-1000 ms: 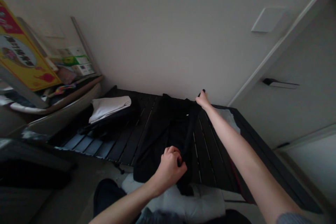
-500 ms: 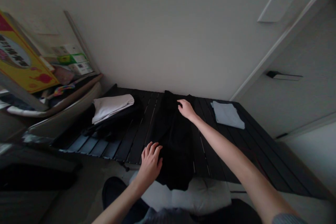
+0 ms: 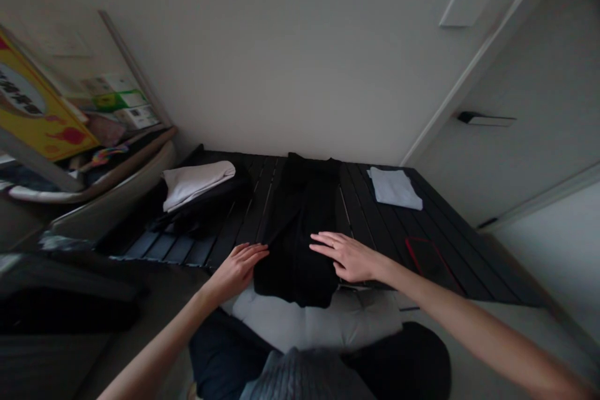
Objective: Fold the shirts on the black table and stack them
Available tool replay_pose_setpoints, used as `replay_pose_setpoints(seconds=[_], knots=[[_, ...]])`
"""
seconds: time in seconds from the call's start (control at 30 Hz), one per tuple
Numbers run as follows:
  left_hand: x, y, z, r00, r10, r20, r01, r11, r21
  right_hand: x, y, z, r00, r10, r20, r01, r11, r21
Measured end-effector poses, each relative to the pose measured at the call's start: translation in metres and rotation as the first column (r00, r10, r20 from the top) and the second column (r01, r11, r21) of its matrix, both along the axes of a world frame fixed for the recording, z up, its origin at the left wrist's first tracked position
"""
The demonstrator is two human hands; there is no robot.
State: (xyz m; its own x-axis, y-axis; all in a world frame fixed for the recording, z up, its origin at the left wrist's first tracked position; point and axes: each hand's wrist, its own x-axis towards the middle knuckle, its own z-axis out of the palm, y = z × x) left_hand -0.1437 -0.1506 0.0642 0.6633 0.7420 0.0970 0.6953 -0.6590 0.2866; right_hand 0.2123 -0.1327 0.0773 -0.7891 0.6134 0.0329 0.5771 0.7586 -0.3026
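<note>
Currently, closest to the camera, a grey-white cushion [image 3: 314,322] lies across the person's lap, against the front edge of a dark slatted bench [image 3: 370,225]. Both hands are open, fingers flat and not pinching. The left hand [image 3: 239,272] lies palm down, fingers loosely together, its fingertips at the left edge of a black garment [image 3: 295,250]. The right hand [image 3: 349,257] lies palm down, fingers slightly spread, on the garment's right side near the edge. The garment is folded into 1 long strip running away from the person along the bench, its near end lying against the cushion. Right of it, a dark phone in a red-edged case [image 3: 429,265] lies flat near the bench's front. Farther on, left of the garment, a white folded cloth [image 3: 197,182] sits on a dark garment pile [image 3: 201,215]; to the right, near the wall, lies a folded pale blue cloth [image 3: 394,189].
</note>
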Motion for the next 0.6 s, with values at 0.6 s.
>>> replay_pose_setpoints(seconds=[0.6], knots=[[0.007, -0.015, -0.022, 0.984, -0.157, -0.087, 0.164, 0.983, 0.083, -0.009, -0.056, -0.052, 0.989, 0.122, 0.079, -0.145, 0.841, 0.521]])
